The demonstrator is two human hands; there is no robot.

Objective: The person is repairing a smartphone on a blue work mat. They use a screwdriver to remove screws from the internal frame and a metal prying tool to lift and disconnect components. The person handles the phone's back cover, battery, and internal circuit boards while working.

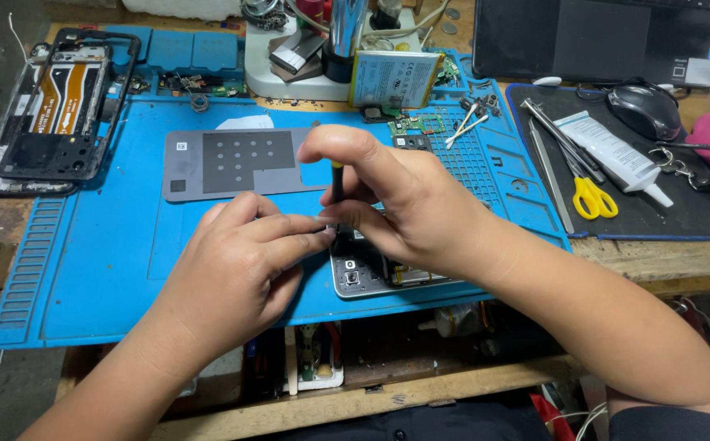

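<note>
Head view: the right hand (408,204) pinches a small screwdriver (338,181) upright, its tip hidden behind the fingers, over the opened phone (371,273) that lies directly beneath both hands at the blue mat's (102,261) near edge. The left hand (244,261) has fingers pressed together, steadying beside the tip.

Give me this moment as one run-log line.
right hand: grips black screwdriver, tip down on opened phone | left hand: fingers steady the tip | surface: blue mat
</note>
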